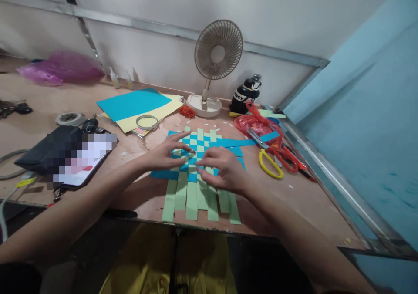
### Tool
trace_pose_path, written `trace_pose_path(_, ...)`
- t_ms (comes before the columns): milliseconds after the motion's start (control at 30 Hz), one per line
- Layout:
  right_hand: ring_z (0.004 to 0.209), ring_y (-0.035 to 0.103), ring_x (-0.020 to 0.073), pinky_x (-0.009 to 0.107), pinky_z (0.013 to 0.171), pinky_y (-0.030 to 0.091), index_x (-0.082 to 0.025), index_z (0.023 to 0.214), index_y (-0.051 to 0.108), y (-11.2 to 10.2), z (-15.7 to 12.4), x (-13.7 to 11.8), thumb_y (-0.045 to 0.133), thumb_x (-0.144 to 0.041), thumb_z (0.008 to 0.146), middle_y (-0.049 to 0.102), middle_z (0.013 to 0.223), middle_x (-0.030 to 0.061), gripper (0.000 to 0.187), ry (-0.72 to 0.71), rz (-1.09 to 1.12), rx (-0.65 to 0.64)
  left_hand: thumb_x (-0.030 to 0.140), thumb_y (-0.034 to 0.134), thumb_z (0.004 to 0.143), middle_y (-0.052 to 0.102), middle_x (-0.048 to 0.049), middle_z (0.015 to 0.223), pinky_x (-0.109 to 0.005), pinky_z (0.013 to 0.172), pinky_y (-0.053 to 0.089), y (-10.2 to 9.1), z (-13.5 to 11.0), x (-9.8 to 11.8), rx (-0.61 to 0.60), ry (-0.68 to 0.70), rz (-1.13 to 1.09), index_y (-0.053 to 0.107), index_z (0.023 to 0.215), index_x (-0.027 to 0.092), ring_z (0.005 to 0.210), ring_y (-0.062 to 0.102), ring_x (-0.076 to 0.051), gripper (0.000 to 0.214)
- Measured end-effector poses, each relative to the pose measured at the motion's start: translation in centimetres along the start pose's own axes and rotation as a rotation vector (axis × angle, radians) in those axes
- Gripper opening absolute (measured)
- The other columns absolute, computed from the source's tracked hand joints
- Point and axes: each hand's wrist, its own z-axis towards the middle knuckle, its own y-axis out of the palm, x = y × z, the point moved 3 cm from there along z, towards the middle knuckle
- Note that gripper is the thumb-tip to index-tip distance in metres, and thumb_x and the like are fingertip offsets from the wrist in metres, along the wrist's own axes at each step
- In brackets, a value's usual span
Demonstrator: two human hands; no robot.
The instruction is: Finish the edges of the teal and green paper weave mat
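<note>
A woven mat of green and blue paper strips [191,176] lies flat near the table's front edge, its green ends hanging loose toward me. My left hand [163,152] rests over the mat's left side, fingers spread and touching the weave. On the right, my right hand [225,170] is bent over the middle of the weave, fingertips on the strips and the thumb apart from the index finger. Part of the weave is hidden under both hands. Loose blue strips [235,143] extend to the right behind my right hand.
Yellow-handled scissors [271,164] and a red plastic bag [244,123] lie to the right. Behind stand a small fan [205,106] and a black bottle [243,98]. Blue and yellow sheets [133,104], a tape roll [70,119], a phone [85,165] and a black case [48,150] are left.
</note>
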Motion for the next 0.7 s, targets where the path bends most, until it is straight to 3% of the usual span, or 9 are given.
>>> trace_pose_path(67,0.068,0.053,0.0145,0.029,0.065,0.035,-0.022,0.085,0.074,0.3,-0.4,-1.5,0.057,-0.025,0.082,0.062,0.072,0.0020,0.017,-0.067,0.053,-0.211,0.033,0.069,0.077,0.018,-0.0066,0.160,-0.049,0.116,0.023,-0.5,-0.1,-0.5,-0.129,-0.059,-0.015,0.065,0.114,0.024,0.146,0.018,-0.032,0.038)
trace_pose_path(133,0.066,0.051,0.0144,0.029,0.065,0.033,-0.023,0.084,0.075,0.5,-1.0,-2.6,0.058,-0.024,0.079,0.059,0.071,0.0015,0.017,-0.112,0.057,-0.335,0.036,0.074,0.074,0.010,-0.0050,0.161,-0.050,0.115,0.023,-0.8,-0.3,-0.9,-0.257,-0.100,-0.035,0.062,0.121,0.027,0.147,0.012,-0.033,0.049)
trace_pose_path(333,0.068,0.048,0.0146,0.030,0.068,0.031,-0.023,0.086,0.074,1.0,-2.2,-3.0,0.056,-0.022,0.080,0.058,0.073,0.0023,0.019,-0.101,0.025,-0.433,0.038,0.074,0.074,0.007,-0.0026,0.162,-0.050,0.114,0.024,-0.2,-0.5,-1.6,-0.408,-0.132,-0.044,0.056,0.127,0.031,0.147,0.009,-0.034,0.057)
trace_pose_path(567,0.065,0.050,0.0153,0.028,0.062,0.031,-0.021,0.099,0.075,0.3,-1.2,-1.2,0.053,-0.023,0.081,0.059,0.070,0.0038,0.029,0.001,0.012,-0.315,0.038,0.071,0.076,0.018,-0.0073,0.159,-0.047,0.114,0.025,-0.8,-0.3,-1.5,-0.356,-0.139,0.006,0.057,0.124,0.027,0.146,0.017,-0.031,0.051)
trace_pose_path(700,0.066,0.052,0.0152,0.027,0.062,0.033,-0.024,0.102,0.075,1.1,1.7,-0.3,0.056,-0.022,0.078,0.062,0.071,0.0024,0.031,-0.014,0.011,-0.370,0.036,0.064,0.081,0.038,-0.0095,0.149,-0.042,0.110,0.031,-2.2,-0.3,-1.8,-0.227,-0.107,0.018,0.057,0.120,0.023,0.141,0.029,-0.028,0.042)
